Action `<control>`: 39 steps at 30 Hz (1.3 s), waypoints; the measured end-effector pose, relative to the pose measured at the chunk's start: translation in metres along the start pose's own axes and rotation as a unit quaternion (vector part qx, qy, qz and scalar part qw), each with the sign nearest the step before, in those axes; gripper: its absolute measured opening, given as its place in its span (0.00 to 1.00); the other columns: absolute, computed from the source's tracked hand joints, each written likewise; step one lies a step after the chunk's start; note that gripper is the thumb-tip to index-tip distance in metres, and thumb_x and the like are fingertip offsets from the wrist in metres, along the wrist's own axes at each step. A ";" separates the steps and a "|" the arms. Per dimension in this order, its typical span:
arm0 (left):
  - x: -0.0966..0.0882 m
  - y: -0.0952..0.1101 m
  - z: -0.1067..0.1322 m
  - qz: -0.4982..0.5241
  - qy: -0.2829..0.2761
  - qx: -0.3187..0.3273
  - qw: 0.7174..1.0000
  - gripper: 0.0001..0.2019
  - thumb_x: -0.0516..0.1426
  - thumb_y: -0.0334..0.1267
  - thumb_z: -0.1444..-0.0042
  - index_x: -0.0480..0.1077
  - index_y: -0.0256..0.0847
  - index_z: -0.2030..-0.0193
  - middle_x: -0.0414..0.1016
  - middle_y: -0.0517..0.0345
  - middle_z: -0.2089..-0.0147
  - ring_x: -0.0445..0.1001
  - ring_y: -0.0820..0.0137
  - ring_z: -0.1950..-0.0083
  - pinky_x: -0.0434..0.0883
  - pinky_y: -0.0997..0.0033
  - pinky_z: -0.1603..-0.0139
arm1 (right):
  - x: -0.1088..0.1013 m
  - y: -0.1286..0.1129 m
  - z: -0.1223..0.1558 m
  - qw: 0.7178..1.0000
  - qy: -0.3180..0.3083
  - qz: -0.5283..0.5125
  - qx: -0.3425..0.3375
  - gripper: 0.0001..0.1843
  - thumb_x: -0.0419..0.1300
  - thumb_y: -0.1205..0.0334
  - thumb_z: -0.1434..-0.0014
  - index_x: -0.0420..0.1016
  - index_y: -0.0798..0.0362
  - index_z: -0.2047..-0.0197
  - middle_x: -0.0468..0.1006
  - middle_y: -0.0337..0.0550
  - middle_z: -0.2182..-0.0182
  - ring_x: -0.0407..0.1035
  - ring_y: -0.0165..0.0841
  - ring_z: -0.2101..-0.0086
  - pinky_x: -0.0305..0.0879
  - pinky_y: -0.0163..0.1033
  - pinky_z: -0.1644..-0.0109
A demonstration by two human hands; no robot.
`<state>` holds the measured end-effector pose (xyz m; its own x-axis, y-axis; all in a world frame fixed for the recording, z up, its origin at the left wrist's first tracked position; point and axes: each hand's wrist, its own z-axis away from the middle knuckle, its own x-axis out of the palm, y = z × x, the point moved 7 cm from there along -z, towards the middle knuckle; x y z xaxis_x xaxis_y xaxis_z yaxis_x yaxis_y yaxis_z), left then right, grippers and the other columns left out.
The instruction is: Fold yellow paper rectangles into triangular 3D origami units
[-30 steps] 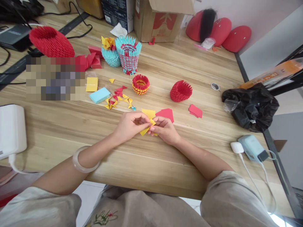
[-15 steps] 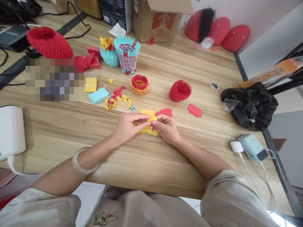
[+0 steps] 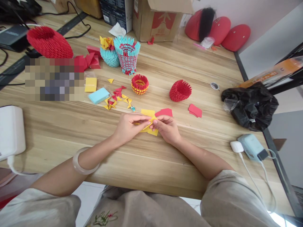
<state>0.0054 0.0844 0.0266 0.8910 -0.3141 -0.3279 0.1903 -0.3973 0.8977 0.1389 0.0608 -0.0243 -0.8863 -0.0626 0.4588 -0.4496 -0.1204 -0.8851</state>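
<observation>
My left hand [image 3: 127,127] and my right hand [image 3: 168,128] meet over the table, fingertips pinched on one small piece of yellow paper [image 3: 148,125]. Its folds are partly hidden by my fingers. Loose yellow paper slips [image 3: 152,131] lie beneath, and red paper slips [image 3: 167,112] lie just behind my right hand. Ahead of my left hand is a scatter of folded yellow and red paper triangles [image 3: 111,103], with one small blue folded piece [image 3: 133,108]. A red and yellow folded-paper bowl [image 3: 140,84] and a red folded-paper cup [image 3: 180,90] stand farther back.
A blue paper stack [image 3: 99,95] and a yellow stack [image 3: 91,84] lie left. Blue-and-red paper vase [image 3: 127,55], cardboard box [image 3: 157,23] and large red paper piece [image 3: 49,42] stand behind. On the right are red slips [image 3: 195,110], a black bag [image 3: 251,107] and a corded blue device [image 3: 252,147].
My fingers have shifted slightly on the yellow paper, which shows less between them now. Both hands stay in nearly the same place; the table things have not moved.
</observation>
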 end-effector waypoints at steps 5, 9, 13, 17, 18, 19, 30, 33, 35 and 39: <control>0.000 0.000 0.000 -0.005 -0.001 0.012 1.000 0.07 0.62 0.33 0.47 0.79 0.41 0.61 0.81 0.55 0.61 0.79 0.69 0.61 0.75 0.75 0.61 | -0.001 0.000 0.000 1.000 0.002 0.004 0.000 0.06 0.68 0.60 0.52 0.78 0.52 0.72 0.81 0.38 0.78 0.73 0.25 0.78 0.70 0.31 0.72; -0.001 0.001 0.001 -0.013 -0.002 0.023 1.000 0.07 0.62 0.33 0.47 0.79 0.41 0.61 0.81 0.55 0.61 0.79 0.69 0.61 0.75 0.74 0.60 | 0.000 0.000 -0.001 1.000 0.002 0.003 0.000 0.06 0.69 0.60 0.53 0.78 0.52 0.72 0.81 0.38 0.78 0.73 0.25 0.78 0.70 0.31 0.72; -0.002 0.001 0.001 -0.018 -0.002 0.028 0.999 0.07 0.62 0.33 0.47 0.79 0.42 0.61 0.81 0.56 0.61 0.79 0.69 0.61 0.75 0.73 0.59 | -0.001 0.001 0.000 1.000 0.007 0.011 0.004 0.08 0.69 0.58 0.54 0.77 0.52 0.73 0.80 0.38 0.78 0.73 0.26 0.78 0.70 0.32 0.72; -0.001 0.000 0.001 -0.007 -0.001 0.019 1.000 0.07 0.62 0.34 0.47 0.79 0.42 0.61 0.81 0.55 0.62 0.79 0.69 0.62 0.75 0.74 0.61 | 0.000 -0.002 0.001 1.000 0.009 0.012 -0.010 0.08 0.67 0.57 0.50 0.77 0.52 0.73 0.80 0.38 0.78 0.73 0.26 0.78 0.70 0.32 0.72; -0.001 0.001 0.001 -0.003 -0.002 0.018 1.000 0.07 0.62 0.34 0.47 0.79 0.41 0.61 0.81 0.55 0.62 0.79 0.69 0.62 0.75 0.74 0.61 | 0.000 -0.003 0.001 1.000 0.009 0.016 -0.018 0.07 0.66 0.58 0.49 0.77 0.52 0.73 0.80 0.38 0.79 0.73 0.26 0.78 0.69 0.31 0.72; 0.000 0.002 0.001 0.001 -0.001 0.019 1.000 0.07 0.62 0.34 0.47 0.79 0.41 0.62 0.81 0.55 0.62 0.79 0.69 0.62 0.75 0.74 0.61 | -0.001 -0.004 0.002 0.999 0.010 0.022 -0.025 0.07 0.66 0.58 0.48 0.77 0.52 0.73 0.80 0.37 0.79 0.73 0.25 0.78 0.68 0.31 0.72; 0.000 -0.002 0.002 0.013 0.007 -0.028 1.000 0.05 0.64 0.36 0.50 0.79 0.39 0.65 0.81 0.55 0.66 0.78 0.69 0.66 0.74 0.76 0.68 | -0.004 -0.008 0.005 0.996 0.060 0.051 -0.034 0.11 0.67 0.57 0.50 0.74 0.53 0.77 0.77 0.36 0.81 0.70 0.25 0.79 0.67 0.32 0.72; -0.001 -0.003 0.002 0.014 0.010 -0.025 1.000 0.05 0.63 0.36 0.49 0.79 0.39 0.66 0.81 0.55 0.66 0.78 0.69 0.66 0.74 0.76 0.68 | -0.006 -0.009 0.004 0.996 0.070 0.034 -0.033 0.11 0.67 0.57 0.51 0.74 0.53 0.77 0.77 0.35 0.81 0.70 0.25 0.79 0.66 0.32 0.73; -0.001 -0.001 0.001 0.010 0.015 -0.012 1.000 0.05 0.62 0.36 0.48 0.79 0.40 0.65 0.81 0.55 0.65 0.78 0.69 0.66 0.74 0.76 0.67 | -0.003 -0.006 0.003 0.998 0.048 0.038 -0.017 0.11 0.67 0.56 0.50 0.74 0.53 0.76 0.78 0.37 0.80 0.71 0.25 0.79 0.67 0.32 0.72; -0.001 0.003 0.001 0.004 0.013 0.009 1.000 0.05 0.61 0.36 0.46 0.79 0.40 0.65 0.81 0.55 0.65 0.78 0.69 0.65 0.74 0.75 0.66 | -0.001 -0.002 0.004 0.998 0.019 0.066 -0.003 0.12 0.66 0.56 0.49 0.74 0.54 0.77 0.78 0.37 0.80 0.70 0.25 0.80 0.67 0.32 0.72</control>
<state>0.0047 0.0824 0.0293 0.9031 -0.2942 -0.3129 0.1765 -0.4098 0.8949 0.1415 0.0570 -0.0227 -0.9417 -0.0398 0.3342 -0.3284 -0.1079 -0.9383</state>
